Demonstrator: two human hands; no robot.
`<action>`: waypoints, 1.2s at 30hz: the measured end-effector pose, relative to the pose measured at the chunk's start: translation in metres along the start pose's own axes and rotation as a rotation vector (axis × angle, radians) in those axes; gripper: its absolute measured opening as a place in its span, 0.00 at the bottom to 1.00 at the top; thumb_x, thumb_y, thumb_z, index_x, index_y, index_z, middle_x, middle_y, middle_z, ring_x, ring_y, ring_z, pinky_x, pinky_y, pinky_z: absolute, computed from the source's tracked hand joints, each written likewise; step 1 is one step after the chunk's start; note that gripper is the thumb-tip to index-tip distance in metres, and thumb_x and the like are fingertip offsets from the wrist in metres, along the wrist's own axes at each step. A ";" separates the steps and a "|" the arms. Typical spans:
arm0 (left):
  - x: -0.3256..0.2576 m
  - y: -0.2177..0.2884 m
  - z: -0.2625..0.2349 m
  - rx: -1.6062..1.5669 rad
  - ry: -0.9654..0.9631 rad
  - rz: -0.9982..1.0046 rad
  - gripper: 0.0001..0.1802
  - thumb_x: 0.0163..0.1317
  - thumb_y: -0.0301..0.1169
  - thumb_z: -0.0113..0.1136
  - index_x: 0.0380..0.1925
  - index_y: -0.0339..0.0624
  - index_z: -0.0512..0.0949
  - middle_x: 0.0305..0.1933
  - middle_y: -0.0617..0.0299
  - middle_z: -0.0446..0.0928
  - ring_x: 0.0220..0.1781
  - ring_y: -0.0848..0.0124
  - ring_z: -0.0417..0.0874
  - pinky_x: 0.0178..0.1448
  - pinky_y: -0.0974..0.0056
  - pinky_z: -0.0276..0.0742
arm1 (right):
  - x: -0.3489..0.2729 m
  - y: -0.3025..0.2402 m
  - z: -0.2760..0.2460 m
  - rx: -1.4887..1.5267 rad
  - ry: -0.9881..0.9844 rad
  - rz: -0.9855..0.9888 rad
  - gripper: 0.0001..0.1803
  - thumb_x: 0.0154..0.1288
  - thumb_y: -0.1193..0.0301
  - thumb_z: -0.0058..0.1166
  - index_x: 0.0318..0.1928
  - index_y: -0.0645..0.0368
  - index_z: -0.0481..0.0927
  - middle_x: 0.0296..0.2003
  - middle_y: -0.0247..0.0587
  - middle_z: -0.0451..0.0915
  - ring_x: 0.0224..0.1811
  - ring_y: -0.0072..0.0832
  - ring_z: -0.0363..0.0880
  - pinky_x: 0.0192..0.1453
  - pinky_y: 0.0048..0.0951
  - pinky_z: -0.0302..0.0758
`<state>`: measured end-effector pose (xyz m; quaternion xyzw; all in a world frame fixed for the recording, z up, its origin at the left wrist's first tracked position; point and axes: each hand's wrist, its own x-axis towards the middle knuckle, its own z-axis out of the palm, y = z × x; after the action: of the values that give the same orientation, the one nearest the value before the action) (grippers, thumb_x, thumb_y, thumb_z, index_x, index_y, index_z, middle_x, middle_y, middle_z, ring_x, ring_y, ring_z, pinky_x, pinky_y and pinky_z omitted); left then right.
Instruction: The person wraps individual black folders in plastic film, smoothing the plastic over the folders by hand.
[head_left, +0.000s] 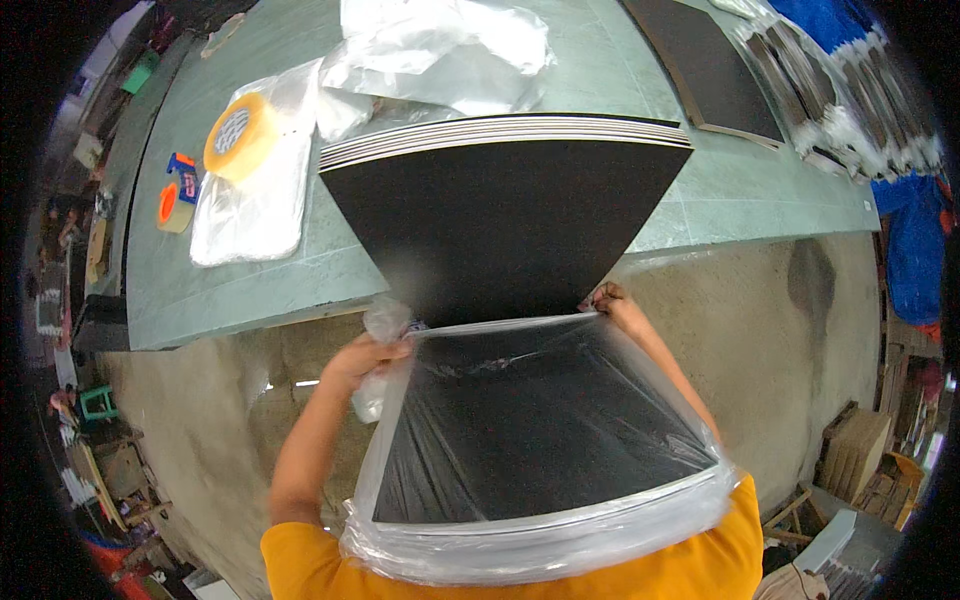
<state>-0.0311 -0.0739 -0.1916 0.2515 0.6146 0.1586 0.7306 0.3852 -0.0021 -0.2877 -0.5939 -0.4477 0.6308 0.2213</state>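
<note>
A thick stack of black boards with pale edges juts off the green table toward me. A clear plastic bag covers the near half of the stack, its closed end pressed against my orange shirt. My left hand grips the bag's open edge at the left side of the stack, with bunched plastic in its fingers. My right hand pinches the same open edge at the right side. The bag's mouth runs straight across the boards between both hands.
A yellow tape roll lies on flat clear bags at the table's left, beside an orange tape dispenser. Crumpled plastic lies behind the stack. More dark boards and bagged stacks sit at the right. Concrete floor lies below.
</note>
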 end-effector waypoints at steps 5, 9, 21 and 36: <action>0.081 -0.067 0.005 0.306 0.359 0.237 0.22 0.48 0.40 0.60 0.41 0.38 0.72 0.35 0.58 0.75 0.37 0.69 0.72 0.44 0.63 0.66 | -0.001 -0.018 0.027 -0.643 0.261 0.123 0.20 0.53 0.70 0.46 0.46 0.67 0.68 0.39 0.48 0.75 0.44 0.37 0.73 0.47 0.31 0.67; -0.021 0.035 0.019 0.937 0.327 0.492 0.21 0.53 0.41 0.55 0.37 0.33 0.73 0.37 0.49 0.75 0.42 0.58 0.74 0.48 0.62 0.67 | -0.053 -0.108 -0.014 -0.473 0.012 -0.023 0.14 0.61 0.65 0.41 0.28 0.63 0.73 0.24 0.42 0.75 0.28 0.29 0.74 0.33 0.30 0.69; 0.042 -0.003 0.079 0.943 0.093 0.574 0.19 0.61 0.45 0.43 0.34 0.41 0.75 0.33 0.51 0.72 0.37 0.58 0.73 0.42 0.60 0.67 | -0.060 -0.078 0.045 -0.711 -0.833 -0.325 0.38 0.59 0.44 0.35 0.58 0.64 0.57 0.59 0.57 0.54 0.63 0.43 0.51 0.64 0.38 0.49; -0.091 0.162 0.096 0.240 0.361 1.096 0.28 0.47 0.37 0.64 0.46 0.38 0.67 0.17 0.71 0.62 0.20 0.81 0.63 0.25 0.75 0.61 | -0.078 -0.217 0.077 0.043 -0.909 -0.442 0.12 0.50 0.71 0.60 0.35 0.63 0.76 0.29 0.34 0.77 0.31 0.19 0.74 0.39 0.20 0.70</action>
<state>0.0573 -0.0061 -0.0150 0.5825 0.5234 0.4824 0.3925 0.2725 0.0203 -0.0735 -0.1455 -0.6007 0.7728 0.1441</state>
